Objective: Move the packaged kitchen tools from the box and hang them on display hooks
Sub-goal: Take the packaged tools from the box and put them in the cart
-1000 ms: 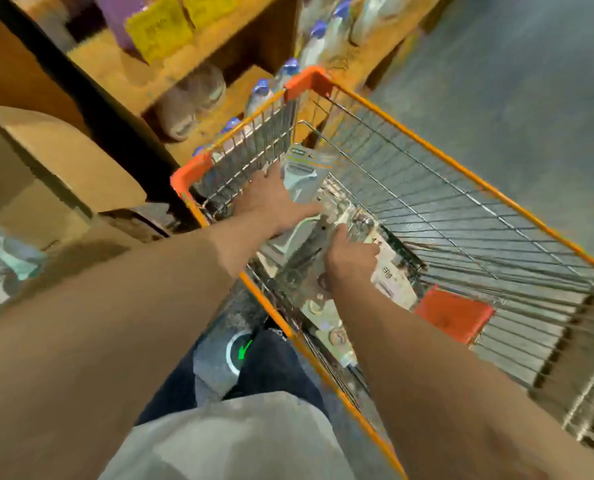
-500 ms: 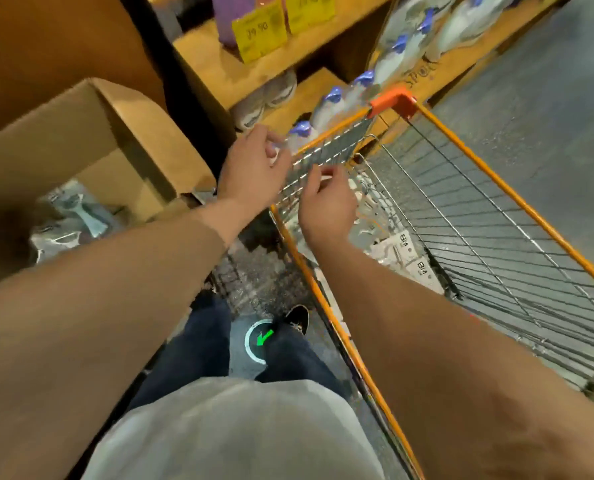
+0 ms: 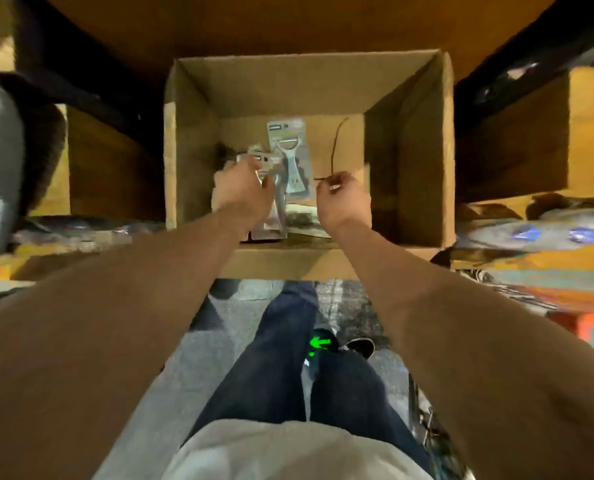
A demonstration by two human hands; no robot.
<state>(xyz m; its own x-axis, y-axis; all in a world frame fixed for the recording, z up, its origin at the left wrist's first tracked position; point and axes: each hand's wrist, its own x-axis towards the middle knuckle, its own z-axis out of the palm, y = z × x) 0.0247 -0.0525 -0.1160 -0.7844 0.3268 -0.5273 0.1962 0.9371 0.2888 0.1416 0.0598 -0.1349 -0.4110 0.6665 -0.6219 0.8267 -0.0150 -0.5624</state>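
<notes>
Box (image 3: 410,150) open above; right half lies bare.

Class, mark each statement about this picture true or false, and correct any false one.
1. The left hand and the right hand both reach into the cardboard box. True.
2. The box's top is closed. False: it is open.
3. A packaged peeler lies in the box. True.
4. The left hand is empty. False: it grips packaged tools.
5. The person wears light trousers. False: the trousers are dark blue.
</notes>
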